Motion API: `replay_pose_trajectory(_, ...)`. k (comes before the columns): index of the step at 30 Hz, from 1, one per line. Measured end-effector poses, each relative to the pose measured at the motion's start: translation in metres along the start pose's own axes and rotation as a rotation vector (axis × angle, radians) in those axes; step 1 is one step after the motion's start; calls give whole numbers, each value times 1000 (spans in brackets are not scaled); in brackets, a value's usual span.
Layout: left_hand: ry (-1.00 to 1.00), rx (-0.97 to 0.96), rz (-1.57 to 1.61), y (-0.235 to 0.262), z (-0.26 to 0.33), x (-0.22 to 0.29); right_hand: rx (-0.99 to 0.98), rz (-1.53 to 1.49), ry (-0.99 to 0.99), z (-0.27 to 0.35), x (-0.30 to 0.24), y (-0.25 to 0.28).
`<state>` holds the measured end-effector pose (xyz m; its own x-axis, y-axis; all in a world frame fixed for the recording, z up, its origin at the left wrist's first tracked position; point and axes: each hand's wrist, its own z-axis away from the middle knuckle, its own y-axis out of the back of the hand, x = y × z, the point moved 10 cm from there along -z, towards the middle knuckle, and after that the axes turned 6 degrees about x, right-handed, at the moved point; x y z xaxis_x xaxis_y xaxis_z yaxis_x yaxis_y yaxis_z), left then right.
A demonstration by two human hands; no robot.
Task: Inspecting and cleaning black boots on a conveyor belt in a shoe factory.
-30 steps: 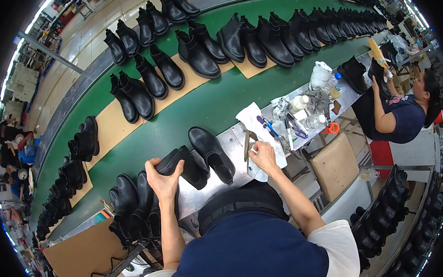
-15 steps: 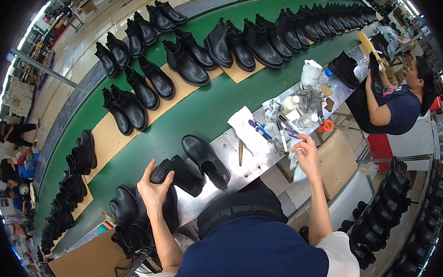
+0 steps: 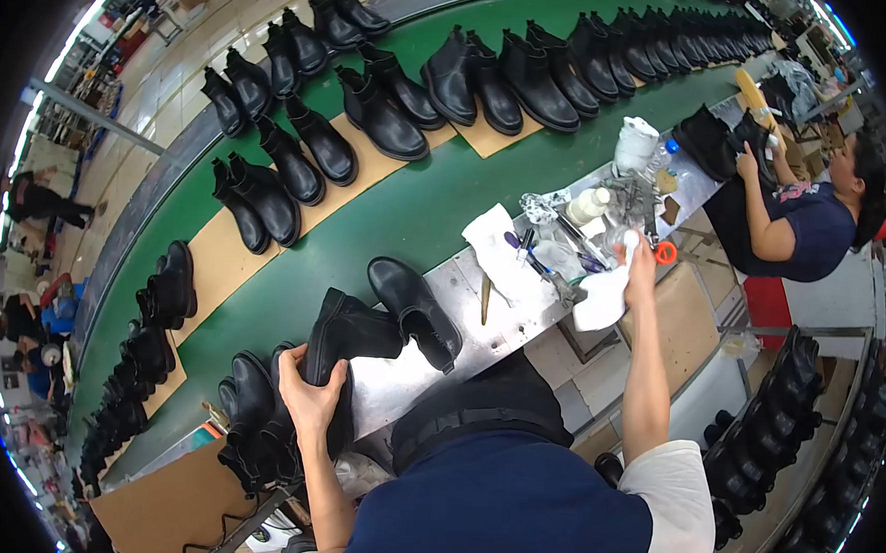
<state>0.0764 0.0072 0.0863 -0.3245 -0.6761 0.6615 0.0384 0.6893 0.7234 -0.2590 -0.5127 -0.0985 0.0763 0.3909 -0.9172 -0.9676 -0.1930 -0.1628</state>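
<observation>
Nr white bottle (image 3: pixel 588 204) (contents unclear), R hand grip (image 3: pixel 642 275) pinches white cloth (image 3: pixel 602 301); L hand (image 3: pixel 313 395) clasps blk boot (image 3: pixel 344 329).

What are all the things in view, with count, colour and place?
Held boot: one, black, lower centre.
Loose boot: one, black, right of it.
Long table: one, green, across the middle.
Boots in rows: many, black, on it.
Sheets: several, tan, under boots.
Metal top: one, silver, at waist.
Folded cloth: one, white, on metal top.
Pen-like tools: several, mixed, near folded cloth.
Opaque bottle: one, white, beyond tools.
Ring: one, orange, right of bottle.
Racked boots: many, black, lower right.
Co-worker: one, dark-blue top, right.
Held cloth: one, white, right centre.
Left hand: one, bare, gripping held boot.
Right hand: one, bare, gripping held cloth.
</observation>
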Motion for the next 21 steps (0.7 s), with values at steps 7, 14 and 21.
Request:
replay_pose_trajectory(7, 52, -26, -44, 5, 33, -23, -23, 938, 847, 90, -12, -53)
replay_pose_trajectory(14, 213, -63, 61, -14, 31, -33, 28, 196, 164, -87, -29, 44)
replay_pose_trajectory(21, 262, 24, 118, -3, 60, -60, -977, 525, -253, 233, -10, -276)
